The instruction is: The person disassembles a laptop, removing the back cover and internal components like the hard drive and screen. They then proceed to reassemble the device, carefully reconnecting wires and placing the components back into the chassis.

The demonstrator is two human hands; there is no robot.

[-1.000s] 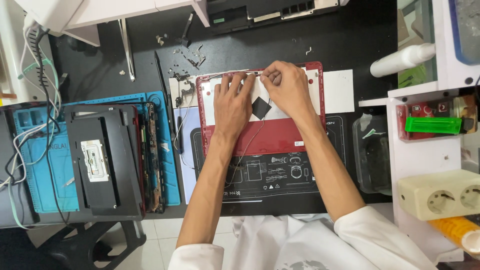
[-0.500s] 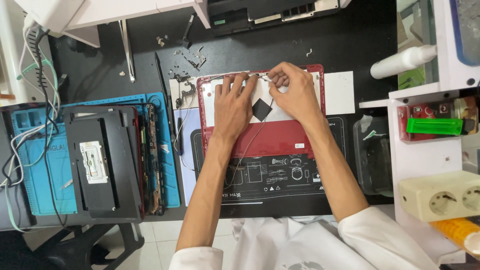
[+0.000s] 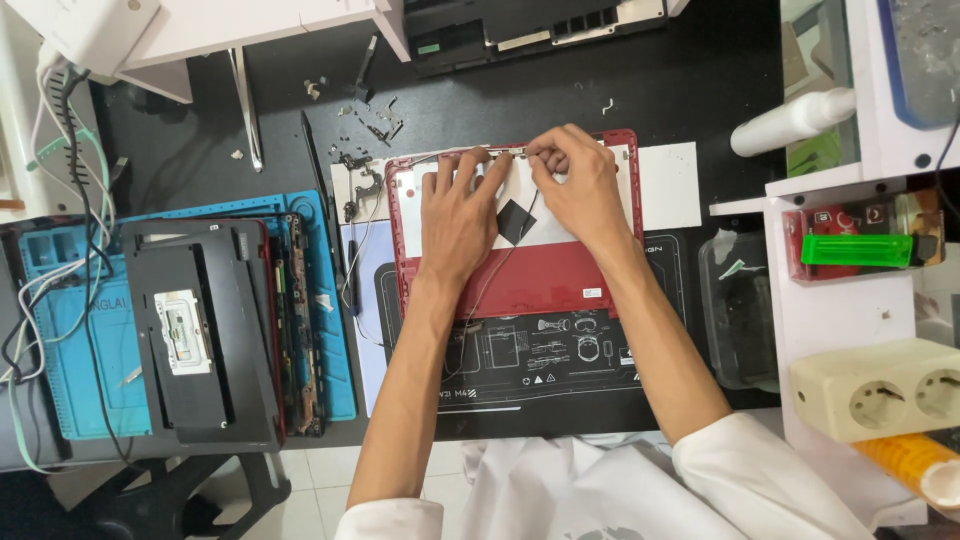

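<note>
Red lid [image 3: 540, 280] lying flat on black mat [image 3: 560, 380] at mid-tabletop [image 3: 700, 90], inner side up, pale sheet and small black square [image 3: 516, 221] over its upper half. Left hand [image 3: 458, 212] spread flat, pressing down near top rim. Right hand [image 3: 578, 185] curled, fingertips pinched on something small at top rim; exact piece too small to tell. Thin cable [image 3: 500, 270] trailing down across lid between both wrists.

Likely risks: snagging that cable with a forearm and tearing it loose; too hard a pull cracking rim clips; lid skidding if left hand lifts; loose screws [image 3: 375, 125] beyond, near enough to scatter with a careless sweep.
</note>
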